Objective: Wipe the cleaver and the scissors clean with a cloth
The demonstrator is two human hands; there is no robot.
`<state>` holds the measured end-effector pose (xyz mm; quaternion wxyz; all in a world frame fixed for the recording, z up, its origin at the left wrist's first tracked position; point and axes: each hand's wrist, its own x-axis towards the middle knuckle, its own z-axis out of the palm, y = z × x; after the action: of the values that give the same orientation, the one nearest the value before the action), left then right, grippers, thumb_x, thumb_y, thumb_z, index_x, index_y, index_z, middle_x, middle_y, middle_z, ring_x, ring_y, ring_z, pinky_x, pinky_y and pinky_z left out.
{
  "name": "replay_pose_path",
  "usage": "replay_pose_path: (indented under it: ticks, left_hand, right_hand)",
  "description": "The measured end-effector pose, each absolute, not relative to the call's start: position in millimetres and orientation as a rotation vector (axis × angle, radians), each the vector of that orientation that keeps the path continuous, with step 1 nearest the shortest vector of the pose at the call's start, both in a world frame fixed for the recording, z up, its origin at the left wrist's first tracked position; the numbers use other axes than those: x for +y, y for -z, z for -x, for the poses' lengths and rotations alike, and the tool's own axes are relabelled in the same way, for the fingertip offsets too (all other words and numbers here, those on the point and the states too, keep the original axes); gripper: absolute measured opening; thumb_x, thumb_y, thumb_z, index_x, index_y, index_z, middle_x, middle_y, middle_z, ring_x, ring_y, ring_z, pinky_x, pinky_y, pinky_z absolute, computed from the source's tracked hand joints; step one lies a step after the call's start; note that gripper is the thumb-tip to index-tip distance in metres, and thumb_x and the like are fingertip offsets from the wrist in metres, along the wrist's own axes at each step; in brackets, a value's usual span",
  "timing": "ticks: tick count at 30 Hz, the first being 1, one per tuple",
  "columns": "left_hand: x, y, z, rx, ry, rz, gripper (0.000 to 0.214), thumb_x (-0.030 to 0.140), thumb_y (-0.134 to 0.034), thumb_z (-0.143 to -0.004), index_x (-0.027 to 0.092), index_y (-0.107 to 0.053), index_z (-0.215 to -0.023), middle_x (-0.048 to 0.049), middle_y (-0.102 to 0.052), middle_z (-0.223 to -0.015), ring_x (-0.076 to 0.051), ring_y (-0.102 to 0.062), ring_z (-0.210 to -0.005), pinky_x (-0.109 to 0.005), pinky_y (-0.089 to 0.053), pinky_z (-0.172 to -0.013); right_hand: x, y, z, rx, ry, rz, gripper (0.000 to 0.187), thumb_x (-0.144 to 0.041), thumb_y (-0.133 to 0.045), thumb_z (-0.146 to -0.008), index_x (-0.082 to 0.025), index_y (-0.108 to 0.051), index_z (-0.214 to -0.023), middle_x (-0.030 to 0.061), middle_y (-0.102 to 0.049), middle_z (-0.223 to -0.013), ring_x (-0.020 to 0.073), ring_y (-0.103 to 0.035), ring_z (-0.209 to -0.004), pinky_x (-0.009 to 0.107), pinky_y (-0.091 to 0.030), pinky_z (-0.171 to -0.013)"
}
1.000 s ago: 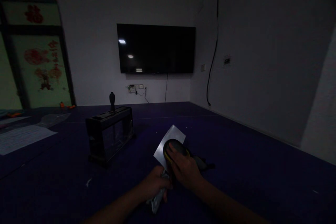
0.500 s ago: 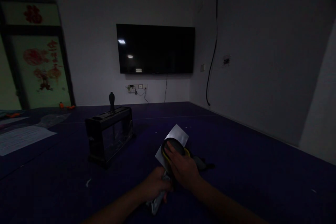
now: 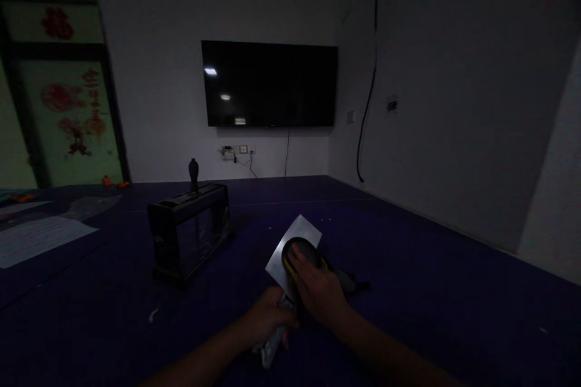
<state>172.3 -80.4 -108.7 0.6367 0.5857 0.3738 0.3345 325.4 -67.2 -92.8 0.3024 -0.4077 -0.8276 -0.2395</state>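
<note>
The room is dim. My left hand (image 3: 267, 318) is closed round the near end of a flat grey metal sheet (image 3: 297, 236) that tilts up and away from me. My right hand (image 3: 318, 291) is curled over a round black tool with a yellow rim (image 3: 303, 251), pressing it against the face of the sheet. A dark part of the tool (image 3: 347, 281) trails off to the right on the blue surface. Both forearms reach in from the bottom edge.
A dark blue floor or mat (image 3: 431, 278) spreads all around. A black glass-sided box (image 3: 189, 231) with a small dark bottle (image 3: 193, 174) behind it stands to the left. Pale sheets (image 3: 36, 239) lie far left. A wall television (image 3: 269, 84) hangs ahead.
The metal sheet's far end has swung slightly left again and dropped a little. Both hands stay in place on sheet and tool.
</note>
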Motion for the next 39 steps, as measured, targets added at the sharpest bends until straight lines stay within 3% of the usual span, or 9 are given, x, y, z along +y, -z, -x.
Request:
replay_pose_path:
  ticks: [24, 39]
  left_hand:
    - [-79.9, 107.7, -172.9, 0.836, -0.729, -1.34, 0.007, 0.017, -0.054, -0.052, 0.015, -0.049, -0.056, 0.0067, -0.047, -0.036, -0.009, -0.044, -0.029, -0.019, -0.037, -0.035]
    - [-84.5, 102.9, -172.2, 0.875, -0.743, -1.357, 0.015, 0.019, -0.056, -0.05, 0.016, -0.046, -0.062, 0.0072, -0.046, -0.038, -0.01, -0.044, -0.031, -0.02, -0.036, -0.034]
  right_hand:
    - [-67.7, 93.9, -327.2, -2.188, 0.399, 1.086, 0.05, -0.013, -0.037, -0.082, -0.02, -0.038, -0.132, 0.0099, -0.038, -0.137, 0.0193, -0.061, -0.097, 0.032, -0.052, -0.076]
    - [-65.4, 95.3, -327.8, -2.221, 0.312, 1.09, 0.049, -0.017, -0.037, -0.084, -0.019, -0.037, -0.133, 0.0097, -0.034, -0.139, 0.0191, -0.061, -0.096, 0.033, -0.052, -0.077]
